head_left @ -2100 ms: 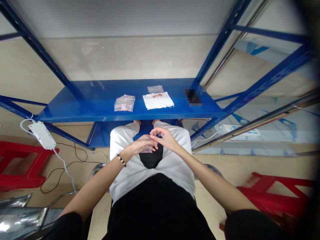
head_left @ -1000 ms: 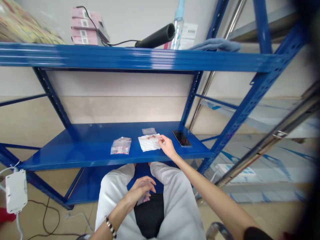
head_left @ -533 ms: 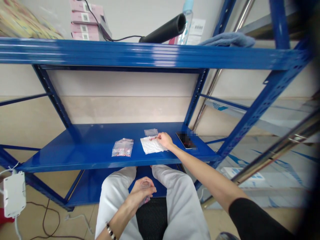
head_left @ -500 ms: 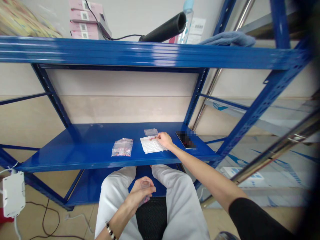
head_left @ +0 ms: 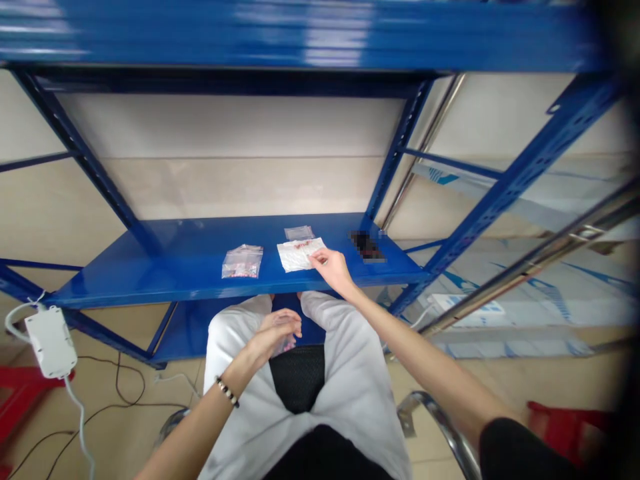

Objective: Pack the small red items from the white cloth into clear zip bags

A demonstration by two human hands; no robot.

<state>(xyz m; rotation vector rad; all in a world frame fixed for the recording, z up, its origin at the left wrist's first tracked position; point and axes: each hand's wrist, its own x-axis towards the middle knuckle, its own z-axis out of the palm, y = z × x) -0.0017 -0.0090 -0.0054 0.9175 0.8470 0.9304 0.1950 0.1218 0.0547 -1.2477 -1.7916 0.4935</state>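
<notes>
My left hand (head_left: 281,328) is low in front of the shelf, between my knees. Its fingers are closed round a small clear plastic bag (head_left: 287,343) with pink bits at the bottom. My right hand (head_left: 333,268) is at the right edge of a crumpled white paper (head_left: 296,257), thumb and fingertips pinched together. Whatever is in the pinch is too small to make out. Small reddish pieces (head_left: 303,245) lie on the back part of the paper. Just behind it is a flat clear zip bag (head_left: 299,233).
A zip bag of small colourful pieces (head_left: 243,262) lies left of the paper on the blue shelf (head_left: 170,257). A dark phone (head_left: 367,245) lies to the right. The upper shelf beam (head_left: 200,33) crosses overhead. A white power strip (head_left: 51,341) hangs at the left post.
My right hand has moved from the reddish pieces toward the paper's front right edge. My left hand still holds the bag, its opening now less visible. The view has tilted downward.
</notes>
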